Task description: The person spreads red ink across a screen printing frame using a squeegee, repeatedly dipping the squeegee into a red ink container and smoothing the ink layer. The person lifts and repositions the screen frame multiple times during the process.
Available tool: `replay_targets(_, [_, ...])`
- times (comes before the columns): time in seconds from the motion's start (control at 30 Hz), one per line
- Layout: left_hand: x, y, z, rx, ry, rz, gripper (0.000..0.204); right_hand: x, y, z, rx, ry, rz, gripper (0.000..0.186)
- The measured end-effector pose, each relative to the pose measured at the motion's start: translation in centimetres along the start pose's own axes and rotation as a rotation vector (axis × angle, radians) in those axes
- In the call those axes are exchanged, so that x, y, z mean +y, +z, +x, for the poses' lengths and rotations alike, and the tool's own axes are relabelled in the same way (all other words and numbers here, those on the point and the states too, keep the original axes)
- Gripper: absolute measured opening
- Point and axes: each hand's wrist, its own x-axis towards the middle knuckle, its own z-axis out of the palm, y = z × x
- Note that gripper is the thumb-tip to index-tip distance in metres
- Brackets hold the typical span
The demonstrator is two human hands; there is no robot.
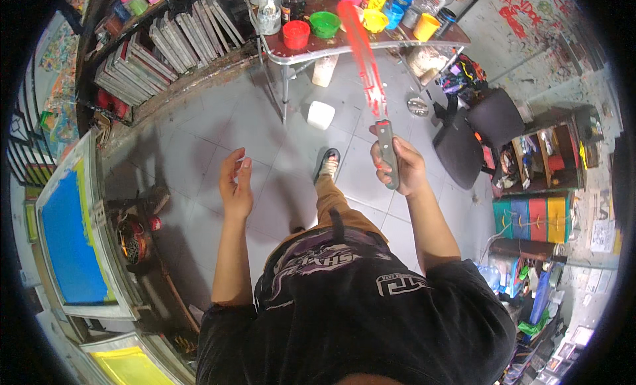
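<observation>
My right hand (401,161) grips the grey riveted handle of a long flat spatula (364,60), held upright in the picture with its blade smeared in red paint and pointing away from me, toward the table of paint pots. My left hand (235,179) hangs in the air to the left, fingers loosely bent and apart, holding nothing. Beyond the blade are a red pot (296,35), a green pot (324,24) and several other coloured tubs on the table (285,54). A white container (321,115) sits on the tiled floor below it.
A rack of stacked frames (172,47) lines the back left. Screen frames with blue (73,232) and yellow (129,365) panels stand left. A black chair (490,123), a wooden cabinet (543,156) and cluttered shelves (530,299) line the right. My foot (328,161) is on the grey tiles.
</observation>
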Motion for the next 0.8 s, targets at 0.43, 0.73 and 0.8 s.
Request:
replay_targets(0.43, [-11.5,15.2,24.4,-0.041,-0.184,0.264,0.050,1.1,-15.5,35.5,0.334,-0.155,-0.517,0.039])
replay_targets(0.73, [-17.5,24.3,34.3,-0.098,-0.231,0.203,0.073,6.1,-16.8,43.4,0.370,-0.390,-1.002,0.039])
replay_targets(0.8, [-18.6,25.1,34.5,-0.105,-0.194,0.175,0.075,6.1,-16.9,43.6,0.367,-0.452,-1.109,0.038])
